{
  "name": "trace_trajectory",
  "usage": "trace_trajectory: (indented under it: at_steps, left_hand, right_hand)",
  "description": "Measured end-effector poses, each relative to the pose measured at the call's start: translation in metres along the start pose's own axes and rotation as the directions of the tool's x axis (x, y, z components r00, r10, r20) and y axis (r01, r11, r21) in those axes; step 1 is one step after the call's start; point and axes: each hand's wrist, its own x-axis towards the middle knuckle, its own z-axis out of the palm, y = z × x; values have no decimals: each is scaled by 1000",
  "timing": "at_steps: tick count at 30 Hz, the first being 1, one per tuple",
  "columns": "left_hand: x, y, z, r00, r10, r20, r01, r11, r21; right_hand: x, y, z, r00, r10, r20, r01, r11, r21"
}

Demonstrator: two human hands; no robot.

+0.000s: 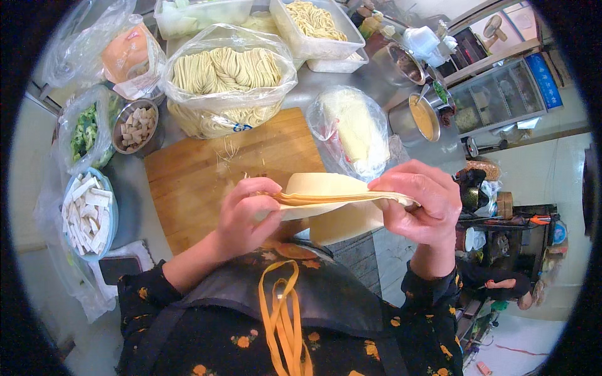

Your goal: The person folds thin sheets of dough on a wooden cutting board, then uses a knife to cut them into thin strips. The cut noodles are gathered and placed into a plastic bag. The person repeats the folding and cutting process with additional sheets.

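Observation:
A folded stack of thin pale-yellow food sheets (324,199), tofu skin or dough, is held up between both hands. My left hand (249,211) pinches one end with thumb and fingers. The opposite end is gripped by my right hand (418,202). Loose layers stand up behind the fold and hang below it. Beneath and beyond the hands lies a wooden cutting board (235,164) with a few thin shreds on it. Past the board, a clear plastic bag (348,127) holds a pale block-like food.
A large bag of noodles (225,75) stands behind the board, near a tub of noodles (320,28). Leftward are a bowl of cubes (137,129), bagged broccoli (87,129) and a basket of white strips (89,214). A pot of orange sauce (423,117) stands right. Another person (503,284) is farther right.

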Motion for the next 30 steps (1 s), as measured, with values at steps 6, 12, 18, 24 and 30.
trace_trajectory:
  at_steps: [6, 12, 18, 24, 30]
  left_hand:
    - [4, 10, -4, 977, -143, 156, 164, 978, -128]
    - [-4, 10, -1, 859, -446, 252, 510, 786, -349]
    - [4, 13, -7, 816, -462, 347, 572, 736, -362]
    - [-3, 11, -3, 906, -370, 205, 408, 892, -196]
    - [-11, 7, 3, 980, -199, 27, 201, 976, -83]
  right_hand:
    - [1, 0, 2, 1000, 3, -3, -3, 1000, -2]
    - [2, 1, 1, 1000, 6, -3, -6, 1000, -11]
    - [2, 1, 1, 1000, 1, -25, -2, 1000, -22]
    - [0, -3, -3, 999, 36, 22, -34, 996, -82]
    - [0, -4, -4, 998, 55, 23, -54, 996, -66]
